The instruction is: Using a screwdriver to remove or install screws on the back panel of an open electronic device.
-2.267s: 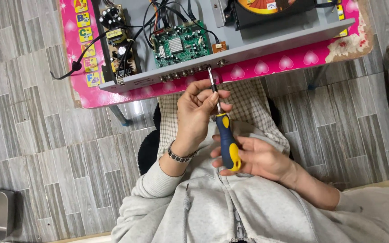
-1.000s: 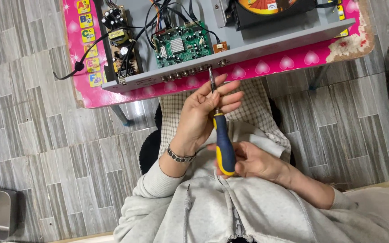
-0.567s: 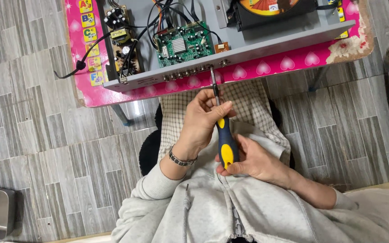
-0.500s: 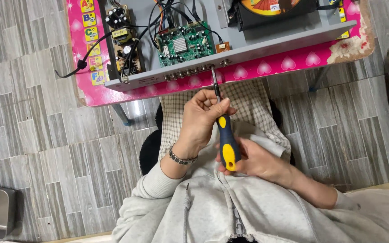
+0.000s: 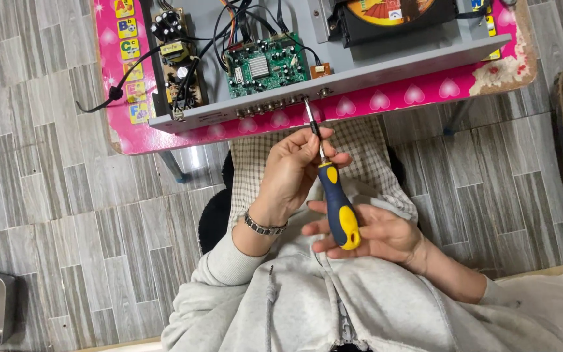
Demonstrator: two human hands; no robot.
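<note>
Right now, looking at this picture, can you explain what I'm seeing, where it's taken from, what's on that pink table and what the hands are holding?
The camera sits on a person's head and looks down at their lap and hands. The left hand steadies the metal shaft of a blue and yellow screwdriver, while the right hand cups its handle end. The tip points at the edge of an opened grey metal chassis on a small pink table. Inside lie a green circuit board and wires.
</note>
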